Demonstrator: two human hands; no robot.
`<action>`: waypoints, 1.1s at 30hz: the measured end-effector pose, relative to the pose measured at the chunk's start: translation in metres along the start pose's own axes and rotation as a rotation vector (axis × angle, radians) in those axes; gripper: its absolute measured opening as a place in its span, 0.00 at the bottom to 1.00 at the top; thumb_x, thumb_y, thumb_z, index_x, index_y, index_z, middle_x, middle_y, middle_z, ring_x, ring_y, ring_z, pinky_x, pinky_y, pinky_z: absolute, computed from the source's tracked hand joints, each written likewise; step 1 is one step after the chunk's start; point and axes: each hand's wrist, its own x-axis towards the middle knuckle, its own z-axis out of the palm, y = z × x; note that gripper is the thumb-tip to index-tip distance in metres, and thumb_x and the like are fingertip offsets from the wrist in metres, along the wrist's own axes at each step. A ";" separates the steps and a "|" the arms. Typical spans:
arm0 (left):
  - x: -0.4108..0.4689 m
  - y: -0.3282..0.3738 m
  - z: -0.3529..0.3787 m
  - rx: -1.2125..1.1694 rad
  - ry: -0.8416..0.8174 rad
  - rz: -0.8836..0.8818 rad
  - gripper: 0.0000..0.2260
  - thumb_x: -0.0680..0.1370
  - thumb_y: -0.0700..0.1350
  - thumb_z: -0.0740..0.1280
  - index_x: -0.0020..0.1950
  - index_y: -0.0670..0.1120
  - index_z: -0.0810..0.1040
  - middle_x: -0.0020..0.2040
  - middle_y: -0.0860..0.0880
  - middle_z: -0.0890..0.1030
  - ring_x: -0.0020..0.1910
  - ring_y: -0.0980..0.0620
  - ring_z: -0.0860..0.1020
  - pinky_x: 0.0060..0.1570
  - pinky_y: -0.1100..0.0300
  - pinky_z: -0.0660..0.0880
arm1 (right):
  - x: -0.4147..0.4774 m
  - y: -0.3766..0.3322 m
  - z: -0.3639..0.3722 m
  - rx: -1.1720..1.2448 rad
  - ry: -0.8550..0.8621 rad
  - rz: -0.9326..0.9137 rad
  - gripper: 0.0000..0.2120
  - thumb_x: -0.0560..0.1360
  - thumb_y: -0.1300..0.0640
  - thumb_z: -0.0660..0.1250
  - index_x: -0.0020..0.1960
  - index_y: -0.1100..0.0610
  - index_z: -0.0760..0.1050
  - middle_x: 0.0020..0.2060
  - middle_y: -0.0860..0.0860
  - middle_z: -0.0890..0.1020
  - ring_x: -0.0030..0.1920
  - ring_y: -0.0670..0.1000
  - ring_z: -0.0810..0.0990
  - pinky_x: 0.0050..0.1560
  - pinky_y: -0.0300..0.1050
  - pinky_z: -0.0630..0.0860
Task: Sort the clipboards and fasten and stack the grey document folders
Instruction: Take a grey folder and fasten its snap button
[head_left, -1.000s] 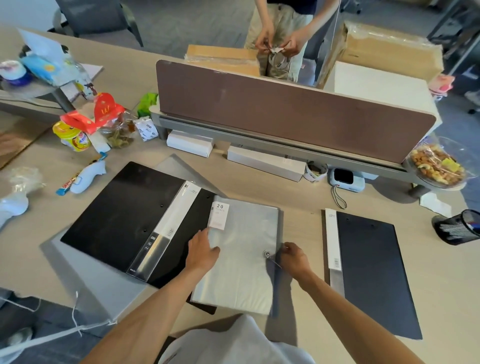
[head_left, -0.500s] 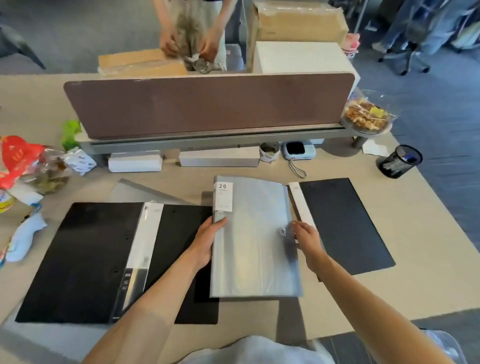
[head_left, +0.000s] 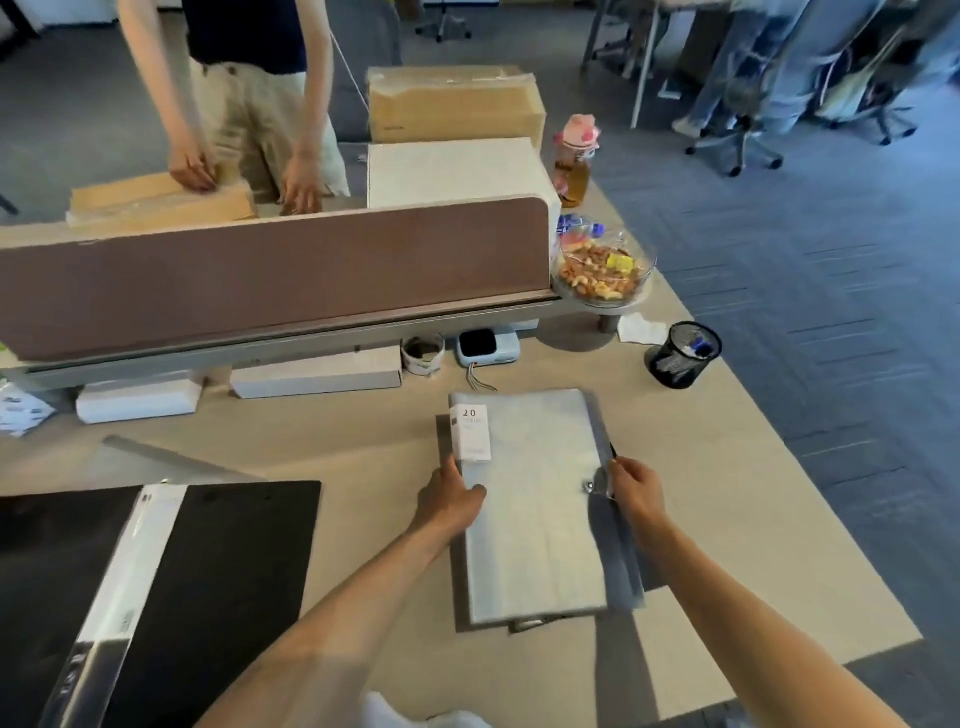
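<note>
A grey document folder (head_left: 530, 509) with a white "20" label lies flat on the desk in front of me. My left hand (head_left: 452, 499) grips its left spine edge, thumb on the cover. My right hand (head_left: 631, 488) pinches the right edge beside the metal button (head_left: 589, 486). A dark clipboard (head_left: 623, 551) shows only as a strip under the folder's right side. Far left lies an open black clipboard (head_left: 218, 561) with a clear strip (head_left: 124, 597) down its middle.
A brown desk divider (head_left: 270, 270) runs across the back, with white boxes (head_left: 317, 374) and a small blue device (head_left: 485, 347) below it. A mesh pen cup (head_left: 683, 353) and a nut bowl (head_left: 602, 270) stand right. A person stands behind the divider. The desk edge slants right.
The folder has moved right, off the black clipboard on the left and onto the dark clipboard on the right, which it now nearly covers. Both hands kept their hold. My view turned right.
</note>
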 end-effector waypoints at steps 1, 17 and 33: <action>0.003 0.005 0.007 0.000 0.000 -0.009 0.31 0.74 0.47 0.62 0.76 0.49 0.57 0.71 0.42 0.67 0.68 0.40 0.69 0.66 0.50 0.68 | 0.009 0.002 -0.004 -0.013 -0.014 -0.009 0.13 0.78 0.59 0.61 0.47 0.70 0.77 0.40 0.58 0.79 0.43 0.57 0.76 0.45 0.52 0.74; -0.022 -0.051 -0.010 -0.033 0.091 -0.022 0.21 0.79 0.40 0.61 0.72 0.46 0.67 0.72 0.48 0.67 0.71 0.52 0.67 0.67 0.64 0.62 | -0.006 -0.032 0.064 -0.581 -0.446 -0.493 0.18 0.77 0.56 0.63 0.66 0.58 0.72 0.66 0.56 0.72 0.63 0.57 0.75 0.62 0.46 0.71; -0.098 -0.249 -0.168 0.202 0.468 -0.222 0.23 0.79 0.48 0.64 0.73 0.50 0.67 0.79 0.47 0.56 0.78 0.47 0.56 0.74 0.50 0.60 | -0.167 -0.046 0.277 -0.423 -0.797 -0.146 0.19 0.79 0.60 0.58 0.70 0.55 0.66 0.60 0.55 0.75 0.63 0.58 0.74 0.57 0.45 0.70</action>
